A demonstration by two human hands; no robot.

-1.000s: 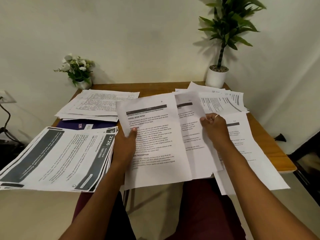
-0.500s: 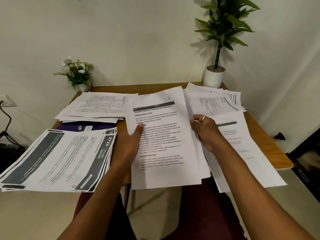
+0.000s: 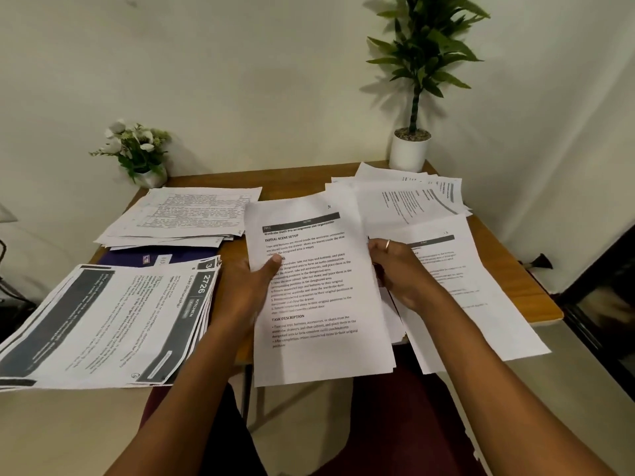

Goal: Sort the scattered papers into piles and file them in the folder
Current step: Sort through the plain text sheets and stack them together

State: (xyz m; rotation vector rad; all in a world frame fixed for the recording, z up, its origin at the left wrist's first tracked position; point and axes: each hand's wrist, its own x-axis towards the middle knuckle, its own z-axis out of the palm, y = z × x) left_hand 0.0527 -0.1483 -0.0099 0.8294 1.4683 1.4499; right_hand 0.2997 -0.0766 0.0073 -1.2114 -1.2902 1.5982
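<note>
Centre frame, my left hand and right hand pinch the sheaf between fingers and thumbs; I should square its edges before piling it.

Table: one.
Paper groups on it: four. These are the far-left pile, near-left pile, held stack at its front edge, and loose spread on its right side.
Purple folder: one.
Potted plants at its far edge: two, a flowering plant and a tall plant.
Hands: two, left hand and right hand.
Ring: one.
</note>
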